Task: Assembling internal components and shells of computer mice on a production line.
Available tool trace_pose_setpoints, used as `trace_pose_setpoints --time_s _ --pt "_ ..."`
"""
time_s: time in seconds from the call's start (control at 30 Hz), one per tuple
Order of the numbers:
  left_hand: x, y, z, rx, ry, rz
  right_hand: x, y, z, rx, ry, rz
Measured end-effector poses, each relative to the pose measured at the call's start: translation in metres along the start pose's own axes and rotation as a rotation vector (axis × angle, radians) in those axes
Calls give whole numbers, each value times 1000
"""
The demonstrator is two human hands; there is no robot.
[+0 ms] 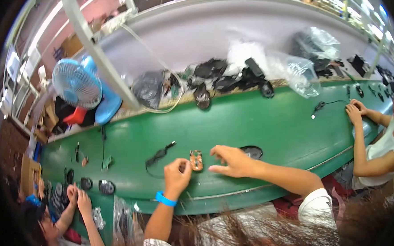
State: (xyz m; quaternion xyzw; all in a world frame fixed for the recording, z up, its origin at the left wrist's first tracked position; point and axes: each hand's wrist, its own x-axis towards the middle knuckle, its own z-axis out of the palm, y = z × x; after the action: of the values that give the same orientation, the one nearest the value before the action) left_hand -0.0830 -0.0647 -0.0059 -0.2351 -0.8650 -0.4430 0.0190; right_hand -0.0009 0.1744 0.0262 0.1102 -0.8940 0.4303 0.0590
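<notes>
A small orange-brown part with an open middle, perhaps a circuit board, lies on the green bench in front of me. Close by its left side is my left hand, wearing a blue wristband, its fingers curled into a pinch; what they hold, if anything, is hidden. My right hand is to the right of the board with thumb and fingers spread and nothing between them. Beyond its wrist rests an oval black shell, partly covered by the hand. A bundled black cable runs toward my left hand.
Black parts, cables and clear plastic bags crowd the ledge at the back. A blue fan stands at the far left. Co-workers sit on both sides; one's hands rest at the right, another's at the left near black shells.
</notes>
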Motion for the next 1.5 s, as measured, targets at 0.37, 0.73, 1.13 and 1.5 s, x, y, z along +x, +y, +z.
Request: trace_pose_setpoints --time_s 0.37,0.73,1.13,1.5 --pt "10 73 60 -297 -11 239 -8 29 -17 563 133 214" --pt "23 68 74 -416 -431 86 -55 65 -80 -115 431 -98" --pt "20 52 93 -183 -301 342 -93 65 -56 -415 526 -226" --pt "24 50 100 -41 -293 409 -90 65 -48 -409 513 -233"
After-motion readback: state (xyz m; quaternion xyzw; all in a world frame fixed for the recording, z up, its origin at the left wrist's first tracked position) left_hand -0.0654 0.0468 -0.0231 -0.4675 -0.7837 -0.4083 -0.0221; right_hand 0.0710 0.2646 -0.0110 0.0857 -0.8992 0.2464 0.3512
